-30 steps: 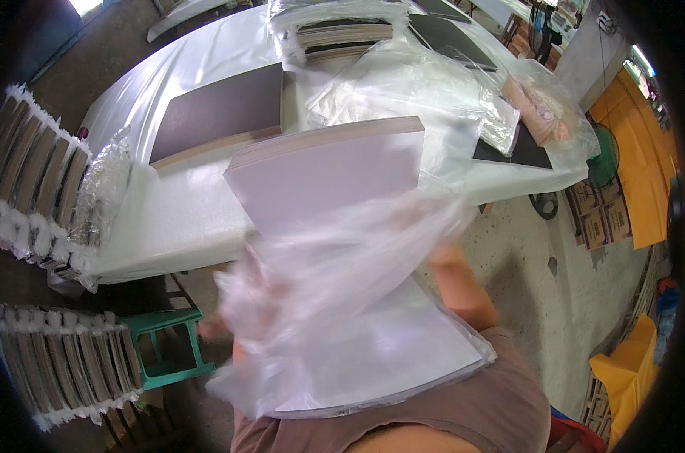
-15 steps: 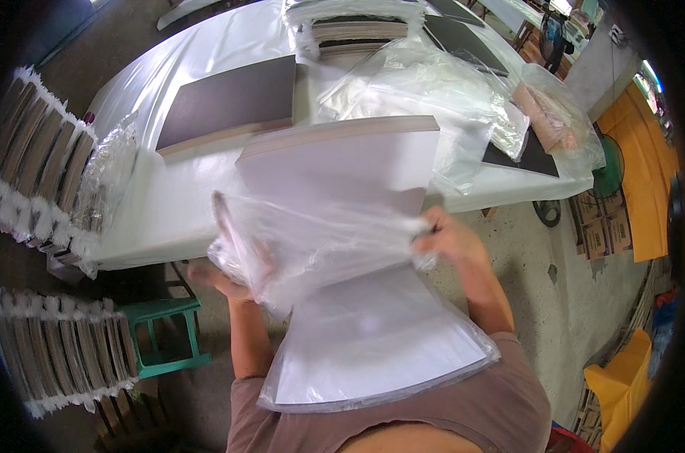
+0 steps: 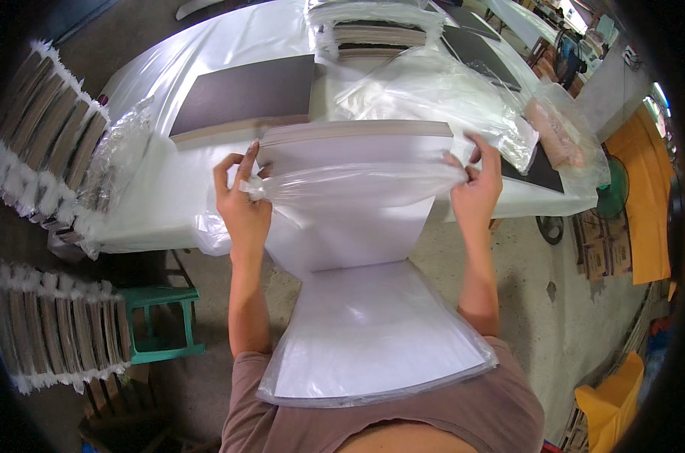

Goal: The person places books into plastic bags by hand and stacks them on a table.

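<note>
A stack of white sheets or boards (image 3: 357, 150) leans at the table's near edge, its layered edge facing up. Around its upper part runs a gathered band of clear plastic bag (image 3: 361, 186). At the band's left end, my left hand (image 3: 244, 208) grips the bunched plastic, index finger raised against the stack's corner. My right hand (image 3: 478, 183) closes on the band's other end, its fingers curled beside the stack. Lower down, against my shirt, lies a white sheet-like pack (image 3: 373, 340) in clear plastic; how it joins the stack above cannot be made out.
A dark-topped stack (image 3: 244, 90) rests on the white-covered table (image 3: 154, 219). Loose clear bags (image 3: 425, 90) and a bagged pinkish bundle (image 3: 558, 132) lie to the right. Plastic-wrapped stacks (image 3: 55, 325) stand at left by a green stool (image 3: 165, 321).
Both hands have moved up and away from my body. The spread, crumpled plastic is now drawn into a narrow band higher on the white stack. My left hand has closed on its end.
</note>
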The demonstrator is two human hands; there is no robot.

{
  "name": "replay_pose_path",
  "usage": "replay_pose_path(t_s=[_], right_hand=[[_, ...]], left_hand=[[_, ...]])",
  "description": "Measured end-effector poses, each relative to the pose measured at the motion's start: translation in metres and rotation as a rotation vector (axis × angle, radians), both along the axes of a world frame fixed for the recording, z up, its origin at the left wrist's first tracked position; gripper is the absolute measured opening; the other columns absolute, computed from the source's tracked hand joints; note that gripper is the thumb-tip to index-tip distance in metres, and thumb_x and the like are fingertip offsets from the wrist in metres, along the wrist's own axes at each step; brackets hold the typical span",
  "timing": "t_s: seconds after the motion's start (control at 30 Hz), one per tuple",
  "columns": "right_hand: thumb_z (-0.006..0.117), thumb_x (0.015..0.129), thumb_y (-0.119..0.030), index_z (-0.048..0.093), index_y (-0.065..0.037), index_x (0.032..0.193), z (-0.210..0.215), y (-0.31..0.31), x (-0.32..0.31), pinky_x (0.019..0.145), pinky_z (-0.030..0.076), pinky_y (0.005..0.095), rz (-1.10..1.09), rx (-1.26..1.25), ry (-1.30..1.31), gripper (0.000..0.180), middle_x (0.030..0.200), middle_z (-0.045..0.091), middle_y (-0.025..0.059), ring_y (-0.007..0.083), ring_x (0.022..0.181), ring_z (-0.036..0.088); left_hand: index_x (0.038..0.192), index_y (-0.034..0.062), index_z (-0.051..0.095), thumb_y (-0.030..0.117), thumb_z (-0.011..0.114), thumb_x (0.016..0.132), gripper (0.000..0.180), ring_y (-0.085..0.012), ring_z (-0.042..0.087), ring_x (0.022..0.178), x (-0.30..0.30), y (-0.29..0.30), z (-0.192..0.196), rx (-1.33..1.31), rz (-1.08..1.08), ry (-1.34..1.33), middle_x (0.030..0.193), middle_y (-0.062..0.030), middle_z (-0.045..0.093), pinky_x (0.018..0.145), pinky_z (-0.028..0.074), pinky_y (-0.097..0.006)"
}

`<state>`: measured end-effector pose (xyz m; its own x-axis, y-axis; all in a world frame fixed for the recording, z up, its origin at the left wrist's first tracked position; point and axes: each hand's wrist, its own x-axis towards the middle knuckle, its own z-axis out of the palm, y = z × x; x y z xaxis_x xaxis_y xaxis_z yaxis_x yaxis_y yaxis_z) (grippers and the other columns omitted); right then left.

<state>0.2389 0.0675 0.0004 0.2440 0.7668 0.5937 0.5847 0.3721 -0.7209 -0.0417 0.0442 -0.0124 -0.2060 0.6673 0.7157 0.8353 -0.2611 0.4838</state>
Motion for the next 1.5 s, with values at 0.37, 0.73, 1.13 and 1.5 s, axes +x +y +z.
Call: replay_pose_path(t_s=[0.37,0.73,1.13,1.5], right_hand=[[0.062,0.059,0.01,0.062,-0.005,0.084,-0.006,-0.031,0.005,0.055,0.042,0.0214,-0.039,0.353,-0.169,0.029,0.082,0.054,0.008,0.0143,0.067,0.055],[0.064,0.066,-0.013,0.037,0.0,0.122,-0.044,-0.039,0.056,0.095,0.031,0.0332,0.798,-0.721,1.095,0.063,0.12,0.044,0.0099,0.0218,0.108,0.044],[0.058,0.079,-0.028,0.044,-0.002,0.113,-0.222,-0.088,0.054,0.067,0.046,0.0334,0.201,-1.188,0.97,0.045,0.09,0.059,0.0119,0.0194,0.075,0.058],[0.065,0.069,-0.02,0.057,-0.001,0.08,-0.214,-0.043,0.092,0.063,0.044,0.0276,0.644,-1.045,-0.141,0.023,0.073,0.058,0.0081,0.0142,0.07,0.054]], left_hand=[[0.079,-0.0028,0.059,0.016,0.058,0.065,0.024,-0.017,0.053,0.069,-0.026,-0.042,-0.006,0.044,-0.429,-0.323,0.075,-0.0103,0.055,0.063,0.044,-0.027],[0.106,0.0036,0.051,0.016,0.058,0.072,0.037,-0.0152,0.05,0.079,-0.051,-0.022,-0.046,-0.883,-0.905,-0.673,0.093,-0.0045,0.054,0.069,0.042,-0.026],[0.108,0.0048,0.049,0.021,0.062,0.075,0.039,-0.0194,0.051,0.081,-0.035,-0.099,-0.22,-1.084,-0.376,-1.454,0.094,-0.0075,0.056,0.071,0.041,-0.031],[0.114,0.0027,0.042,0.063,0.033,0.078,0.071,-0.0068,0.038,0.053,-0.049,-0.08,-0.12,-1.071,-0.464,-0.973,0.09,-0.0022,0.053,0.044,0.029,-0.02]])
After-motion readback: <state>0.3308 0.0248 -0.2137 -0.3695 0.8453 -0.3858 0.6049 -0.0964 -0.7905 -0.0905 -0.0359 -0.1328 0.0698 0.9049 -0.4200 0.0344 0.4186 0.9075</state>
